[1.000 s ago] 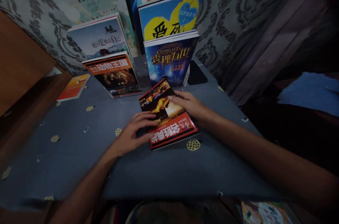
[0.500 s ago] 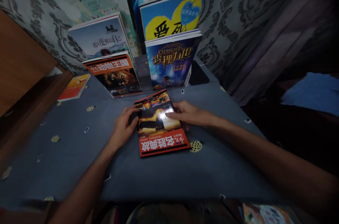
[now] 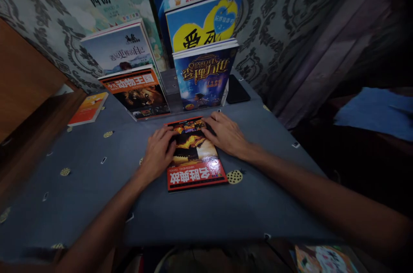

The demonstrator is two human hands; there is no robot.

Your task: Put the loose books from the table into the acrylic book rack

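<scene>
A red-bordered book (image 3: pixel 193 163) with a fiery cover picture lies flat on the grey-blue tablecloth (image 3: pixel 97 187), its title turned away from me. My left hand (image 3: pixel 160 151) rests on the book's left edge, fingers stretched flat over the cover. My right hand (image 3: pixel 226 133) lies on the book's upper right corner, fingers also flat and slightly apart. Neither hand grips the book; both press on it from either side.
Behind the book stand tiered rows of display books: a lion-cover book (image 3: pixel 137 94), a dark blue book (image 3: pixel 203 77), a pale blue book (image 3: pixel 118 49) and a yellow-heart book (image 3: pixel 203 21). An orange book (image 3: pixel 87 108) lies at the left. A black phone (image 3: pixel 237 90) lies at the back right.
The book turned from a slant to lie square with the table edge and slid a little farther from me. Both hands moved up to its far half.
</scene>
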